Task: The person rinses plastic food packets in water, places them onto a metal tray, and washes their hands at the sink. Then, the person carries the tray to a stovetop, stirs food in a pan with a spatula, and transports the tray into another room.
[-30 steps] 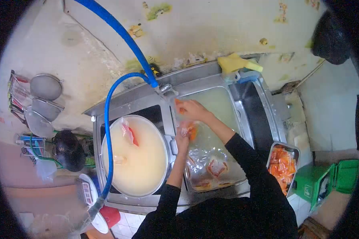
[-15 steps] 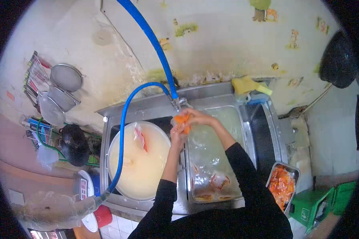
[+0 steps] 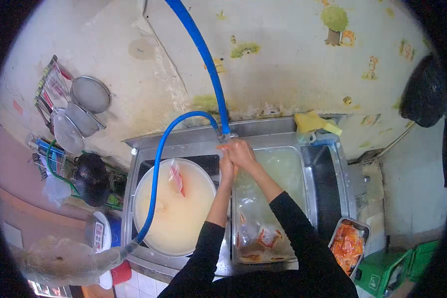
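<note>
My left hand [image 3: 227, 168] and my right hand [image 3: 241, 153] are pressed together in front of the tap [image 3: 227, 135], at the divider between the two basins. Both are closed around an orange packet [image 3: 223, 147]; only a small orange edge shows past the fingers. To the left stands a big round pot [image 3: 140, 218] of cloudy cream liquid, in which a clear-and-red packet [image 3: 176, 180] floats. Below my right forearm lies a rectangular metal tray [image 3: 235, 213] of water. Several orange-red packets [image 3: 269, 237] sit under the water at its near end.
A blue hose [image 3: 156, 169] arches from the tap over the pot. At right, a metal tray [image 3: 366, 233] holds orange packets. Yellow cloths or sponges [image 3: 313, 121] lie on the back ledge. Strainers [image 3: 91, 94] hang on the left wall; a green bin [image 3: 382, 273] stands lower right.
My right hand has closed over the orange packet, which showed widely between both hands before and is now mostly hidden. The view has tilted slightly upward.
</note>
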### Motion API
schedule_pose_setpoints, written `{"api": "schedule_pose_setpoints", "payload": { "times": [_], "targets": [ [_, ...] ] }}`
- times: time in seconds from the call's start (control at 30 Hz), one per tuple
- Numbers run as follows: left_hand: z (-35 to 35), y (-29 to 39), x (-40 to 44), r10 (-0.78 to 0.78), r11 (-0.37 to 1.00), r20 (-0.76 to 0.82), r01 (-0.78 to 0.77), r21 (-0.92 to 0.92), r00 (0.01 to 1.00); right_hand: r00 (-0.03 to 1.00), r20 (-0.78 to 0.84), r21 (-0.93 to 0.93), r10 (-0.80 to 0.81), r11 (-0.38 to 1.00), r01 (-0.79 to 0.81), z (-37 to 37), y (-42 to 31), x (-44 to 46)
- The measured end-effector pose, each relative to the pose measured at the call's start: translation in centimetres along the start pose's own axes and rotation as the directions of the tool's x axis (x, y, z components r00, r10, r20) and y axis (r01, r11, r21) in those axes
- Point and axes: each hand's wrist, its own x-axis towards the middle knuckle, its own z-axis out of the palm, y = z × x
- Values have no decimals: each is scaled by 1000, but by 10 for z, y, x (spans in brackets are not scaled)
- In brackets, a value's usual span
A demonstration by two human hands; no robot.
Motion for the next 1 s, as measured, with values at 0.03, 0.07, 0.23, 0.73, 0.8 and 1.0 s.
{"api": "schedule_pose_setpoints", "payload": {
  "times": [0.03, 0.07, 0.23, 0.73, 0.8, 1.0],
  "targets": [
    [0, 7, -1, -188, 977, 57, 193, -96, 980, 1000, 0, -2, -1, 1000, 1, -3, -3, 3],
    [-5, 17, -2, -188, 976, 58, 193, -97, 980, 998, 9, 66, 67, 996, -67, -7, -5, 6],
    [-26, 16, -5, -108, 882, 502, 315, -350, 858, 986, -52, 277, 158, 951, -137, -31, -27, 19],
    [-19, 16, 12, 164, 981, 122, -148, -128, 979, 961, 277, 295, 23, 950, -107, -87, -26, 14],
    [-16, 15, 17, 210, 977, 125, -203, -67, 970, 932, 351, 202, 92, 964, -172, -98, -27, 12],
    [0, 41, 3, 14, 945, 229, 62, -321, 973, 922, 321, 228, -215, 963, 145, -95, -25, 14]
  ]
}}
